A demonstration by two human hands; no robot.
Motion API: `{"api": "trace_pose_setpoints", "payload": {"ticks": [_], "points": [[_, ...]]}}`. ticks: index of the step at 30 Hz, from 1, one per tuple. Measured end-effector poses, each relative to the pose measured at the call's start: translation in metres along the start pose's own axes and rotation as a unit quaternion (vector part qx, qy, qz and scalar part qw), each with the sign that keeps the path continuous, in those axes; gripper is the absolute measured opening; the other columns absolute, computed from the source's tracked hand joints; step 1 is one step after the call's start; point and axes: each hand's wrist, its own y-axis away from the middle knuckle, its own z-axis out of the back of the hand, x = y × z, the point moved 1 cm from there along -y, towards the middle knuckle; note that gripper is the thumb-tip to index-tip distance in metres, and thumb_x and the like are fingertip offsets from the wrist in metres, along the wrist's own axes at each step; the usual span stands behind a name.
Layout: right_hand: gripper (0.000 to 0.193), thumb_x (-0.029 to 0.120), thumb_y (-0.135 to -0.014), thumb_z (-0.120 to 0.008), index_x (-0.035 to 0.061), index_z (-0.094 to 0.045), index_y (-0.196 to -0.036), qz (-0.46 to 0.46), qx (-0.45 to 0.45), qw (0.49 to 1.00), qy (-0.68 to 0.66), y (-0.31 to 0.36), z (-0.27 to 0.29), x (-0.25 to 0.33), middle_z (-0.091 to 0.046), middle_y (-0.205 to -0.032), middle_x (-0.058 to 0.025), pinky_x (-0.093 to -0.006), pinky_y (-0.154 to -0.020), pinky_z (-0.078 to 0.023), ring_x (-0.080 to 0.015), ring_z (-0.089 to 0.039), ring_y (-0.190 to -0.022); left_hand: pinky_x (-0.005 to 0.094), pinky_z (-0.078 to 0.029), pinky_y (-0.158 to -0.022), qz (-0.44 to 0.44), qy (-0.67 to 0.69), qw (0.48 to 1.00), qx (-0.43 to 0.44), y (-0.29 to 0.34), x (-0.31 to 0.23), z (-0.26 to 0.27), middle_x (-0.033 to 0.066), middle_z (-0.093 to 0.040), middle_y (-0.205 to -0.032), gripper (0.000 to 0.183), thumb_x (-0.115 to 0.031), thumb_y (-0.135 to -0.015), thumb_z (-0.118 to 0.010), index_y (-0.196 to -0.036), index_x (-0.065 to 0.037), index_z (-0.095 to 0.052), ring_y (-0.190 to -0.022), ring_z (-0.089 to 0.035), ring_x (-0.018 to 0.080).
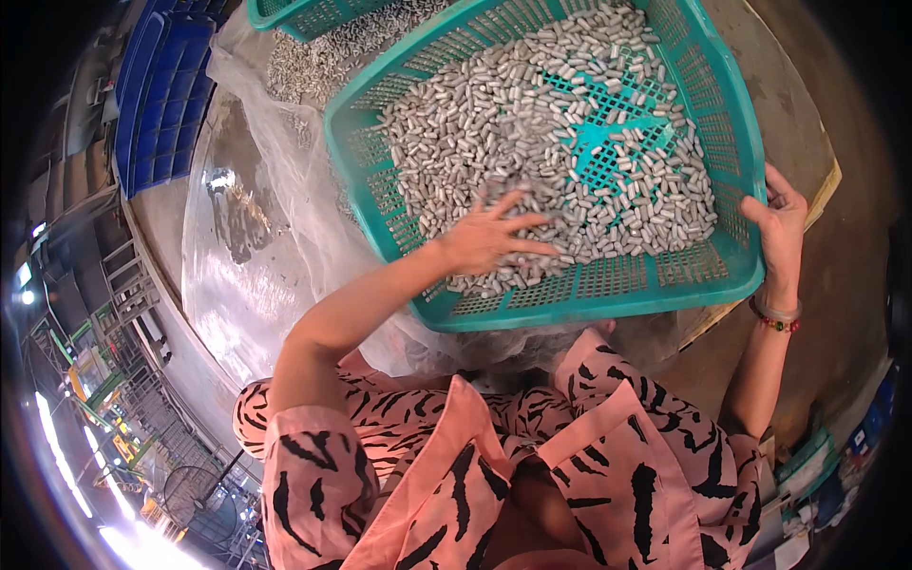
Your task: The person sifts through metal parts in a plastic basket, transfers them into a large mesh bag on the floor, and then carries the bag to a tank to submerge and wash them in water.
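Note:
A green plastic basket with slotted walls sits in front of me, tilted in the view. Small grey, capsule-shaped pieces cover most of its mesh floor, leaving a bare patch right of the middle. My left hand reaches over the near wall, its fingers spread among the pieces; some pieces by the fingertips are blurred by motion. At the right corner, my right hand grips the basket's rim, thumb inside and fingers around the outer side. A bracelet circles that wrist.
Another green basket stands at the far left, beside a heap of smaller grey pieces on clear plastic sheeting. Blue plastic crates stand farther left. A standing fan is at the lower left.

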Motion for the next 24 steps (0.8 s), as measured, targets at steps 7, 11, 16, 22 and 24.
{"api": "trace_pose_setpoints", "payload": {"ticks": [7,11,16,22,24], "points": [[0.05,-0.009,-0.069,-0.055,-0.0087,-0.052,-0.119,-0.052,-0.047,0.997,0.03,0.007,-0.002,-0.012,-0.063,-0.101,-0.0104,-0.0228,-0.077,-0.046,-0.012,-0.059,-0.085,0.0624,-0.014,-0.104,-0.112,-0.07,0.945,-0.298,-0.156,0.04,0.027,-0.0064,-0.033,-0.142,0.051,-0.031,-0.086,-0.051,-0.133,-0.043,-0.037,-0.136,-0.021,0.0244],[0.049,-0.008,-0.07,-0.056,-0.0082,-0.052,-0.119,-0.021,-0.049,0.998,0.029,0.004,-0.005,-0.005,-0.063,-0.102,-0.0098,-0.0226,-0.078,-0.046,-0.0117,-0.059,-0.086,0.0505,-0.024,-0.105,-0.112,-0.22,0.907,-0.342,-0.165,0.136,0.086,0.0073,-0.028,-0.144,0.051,-0.04,-0.087,-0.049,-0.135,-0.027,-0.038,-0.134,-0.02,0.0355],[0.049,-0.006,-0.071,-0.057,-0.0087,-0.052,-0.119,-0.022,-0.032,0.999,0.015,-0.001,0.001,-0.005,-0.063,-0.101,-0.01,-0.0226,-0.078,-0.046,-0.0118,-0.059,-0.086,0.0611,-0.018,-0.103,0.054,-0.083,0.948,-0.302,-0.071,0.122,0.052,0.001,-0.032,-0.142,0.048,-0.038,-0.088,-0.05,-0.134,-0.039,-0.037,-0.134,-0.023,0.0272],[0.049,-0.006,-0.07,-0.057,-0.0088,-0.052,-0.119,-0.019,-0.034,0.999,0.032,-0.007,0.006,-0.012,-0.064,-0.098,-0.0091,-0.0221,-0.074,-0.047,-0.0109,-0.059,-0.082,0.0621,-0.009,-0.105,0.175,-0.006,0.983,-0.059,0.049,0.036,-0.002,0.0021,-0.013,-0.149,0.056,-0.044,-0.085,-0.053,-0.136,-0.036,-0.034,-0.136,-0.01,0.0364],[0.049,-0.005,-0.07,-0.058,-0.0086,-0.052,-0.119,-0.038,-0.019,0.999,0.027,-0.009,0.007,-0.006,-0.063,-0.099,-0.0092,-0.0219,-0.073,-0.047,-0.0105,-0.059,-0.082,0.0618,-0.005,-0.106,0.08,0.039,0.996,-0.007,0.051,0.009,-0.005,-0.0019,-0.016,-0.149,0.052,-0.045,-0.086,-0.05,-0.136,-0.038,-0.034,-0.137,-0.009,0.0325]]}}
